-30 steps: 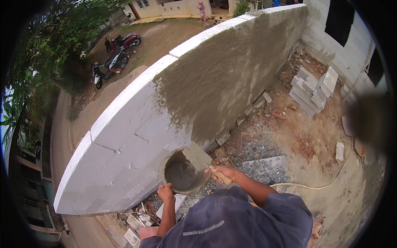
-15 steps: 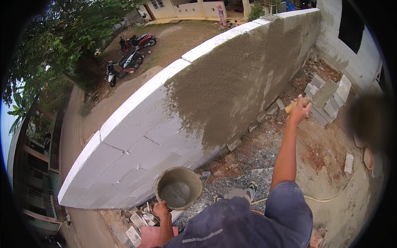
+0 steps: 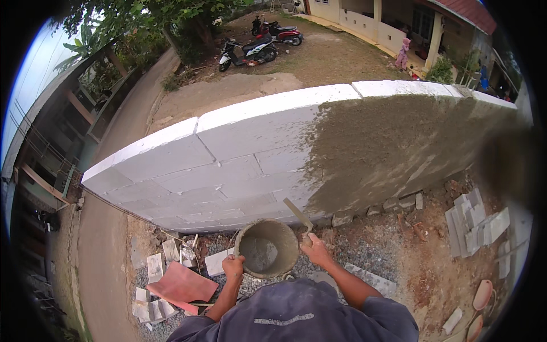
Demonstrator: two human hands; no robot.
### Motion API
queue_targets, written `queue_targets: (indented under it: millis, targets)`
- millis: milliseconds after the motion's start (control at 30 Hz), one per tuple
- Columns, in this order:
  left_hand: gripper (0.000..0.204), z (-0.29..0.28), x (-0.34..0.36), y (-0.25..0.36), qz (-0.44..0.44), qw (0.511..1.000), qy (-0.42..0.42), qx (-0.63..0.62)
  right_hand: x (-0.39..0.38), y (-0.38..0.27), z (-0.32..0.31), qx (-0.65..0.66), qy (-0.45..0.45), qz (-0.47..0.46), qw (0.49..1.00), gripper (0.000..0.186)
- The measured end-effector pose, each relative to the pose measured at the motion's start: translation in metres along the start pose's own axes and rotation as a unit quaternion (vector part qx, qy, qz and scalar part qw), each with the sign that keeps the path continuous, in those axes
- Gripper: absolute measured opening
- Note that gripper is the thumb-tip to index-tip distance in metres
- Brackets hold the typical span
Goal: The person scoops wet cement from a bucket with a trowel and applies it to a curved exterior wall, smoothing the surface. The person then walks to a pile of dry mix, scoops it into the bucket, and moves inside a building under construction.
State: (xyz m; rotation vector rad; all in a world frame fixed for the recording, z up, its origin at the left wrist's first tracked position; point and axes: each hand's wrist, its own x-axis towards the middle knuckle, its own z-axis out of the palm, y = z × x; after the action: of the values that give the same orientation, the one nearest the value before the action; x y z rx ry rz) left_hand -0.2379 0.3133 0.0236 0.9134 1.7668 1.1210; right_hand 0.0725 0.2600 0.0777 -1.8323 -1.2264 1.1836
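Observation:
In front of me stands a dark round bucket (image 3: 292,246) with wet grey mortar (image 3: 259,254) in its bottom. My left hand (image 3: 233,266) is closed on the bucket's near left rim. Just right of the bucket, my right hand (image 3: 317,251) grips a trowel (image 3: 298,214), its handle mostly hidden in my fist. The trowel's blade points up and left, past the bucket's far right rim. Beyond both is a low wall (image 3: 222,176) of pale blocks. Wet grey-brown plaster (image 3: 382,145) covers its right part; the left part is bare block.
Broken blocks (image 3: 155,268) and a reddish sheet (image 3: 183,286) lie on gravel at my left. More blocks (image 3: 477,223) are heaped at the right, near orange basins (image 3: 482,294). Motorbikes (image 3: 249,52) and a person in pink (image 3: 403,54) are beyond the wall.
My right hand has come back from the far right with the trowel and is now beside the bucket. My left hand stays at the bucket. The view has turned left.

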Motion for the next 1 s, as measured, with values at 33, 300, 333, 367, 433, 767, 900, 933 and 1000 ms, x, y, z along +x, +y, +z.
queue_targets:
  millis: [33,300,333,367,433,767,900,933,1000]
  targets:
    - [0.037,0.007,-0.004,0.002,-0.004,1.0,-0.018,0.007,-0.007,0.021,0.012,-0.071,-0.052,-0.017,0.996,0.058]
    - [0.036,0.035,-0.026,0.056,0.042,0.969,-0.121,0.211,0.019,0.034,0.068,-0.309,-0.145,-0.011,0.94,0.039]
    - [0.035,0.039,-0.031,0.062,0.058,0.963,-0.142,0.222,0.018,0.036,0.08,-0.311,-0.123,-0.004,0.942,0.036]
    - [0.035,0.045,-0.032,0.07,0.073,0.956,-0.161,0.234,0.02,0.04,0.091,-0.314,-0.102,0.002,0.944,0.034]
    - [0.037,0.052,-0.033,0.077,0.074,0.953,-0.17,0.239,0.024,0.076,0.106,-0.373,-0.193,-0.095,0.902,0.035]
    - [0.023,0.065,-0.074,0.054,0.119,0.953,-0.196,0.196,-0.022,0.015,0.051,-0.516,-0.215,0.032,0.829,0.038]
    - [0.019,0.057,-0.077,0.037,0.089,0.964,-0.195,0.156,-0.021,0.023,0.048,-0.41,-0.286,0.013,0.866,0.042]
    - [0.018,0.054,-0.078,0.036,0.086,0.967,-0.192,0.146,-0.021,0.026,0.051,-0.426,-0.24,0.038,0.871,0.041]
    - [0.02,0.048,-0.079,0.036,0.066,0.968,-0.196,0.14,-0.021,0.029,0.055,-0.458,-0.14,0.083,0.874,0.04]
